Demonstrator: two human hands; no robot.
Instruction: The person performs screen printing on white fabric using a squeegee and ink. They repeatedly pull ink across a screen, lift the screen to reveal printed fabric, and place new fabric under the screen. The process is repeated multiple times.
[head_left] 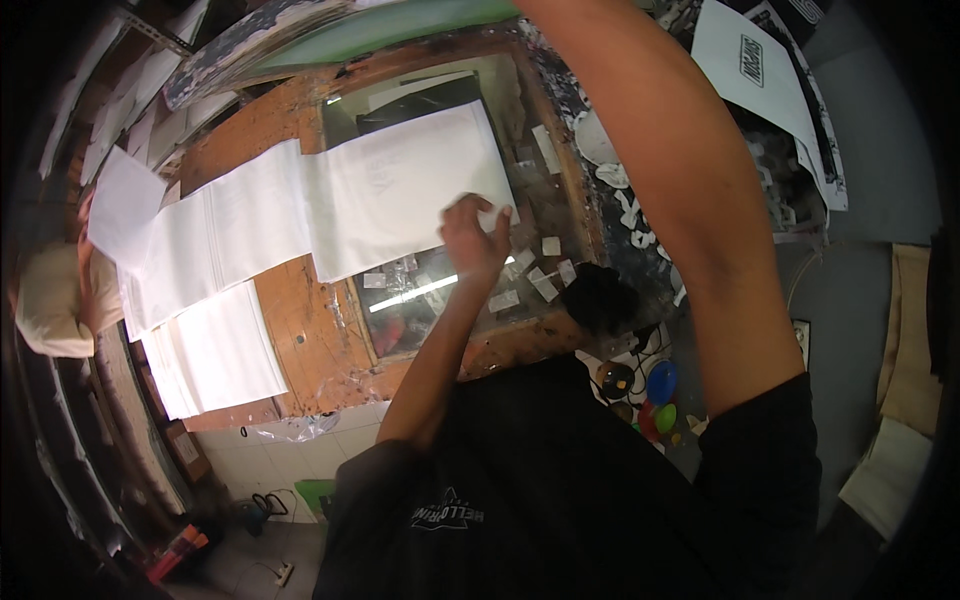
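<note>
Broadly, a wooden table (pixel 300 330) with a glass panel (pixel 440 290) set into its top, lit from beneath, most likely so that sheets laid over it show through. Across the panel's upper half, a large white sheet (pixel 410 190), lying flat, its left edge touching a long white strip (pixel 220 245) that runs toward the table's left edge. Below that strip, near the lower-left corner, a stack of white sheets (pixel 225 350), squared up and set apart from the glass. Along the panel's right edge, small white tape scraps (pixel 545 285), scattered. At the sheet's lower-right corner, the left hand (pixel 470 235), fingers curled and pinched on that corner, seemingly pressing it down against the glass. Right arm (pixel 680 200) raised up past the table's far edge, its hand out of view, so finger state cannot be told. Right of the table, lower down, coloured round things (pixel 655 395), too blurred to tell whether containers.
</note>
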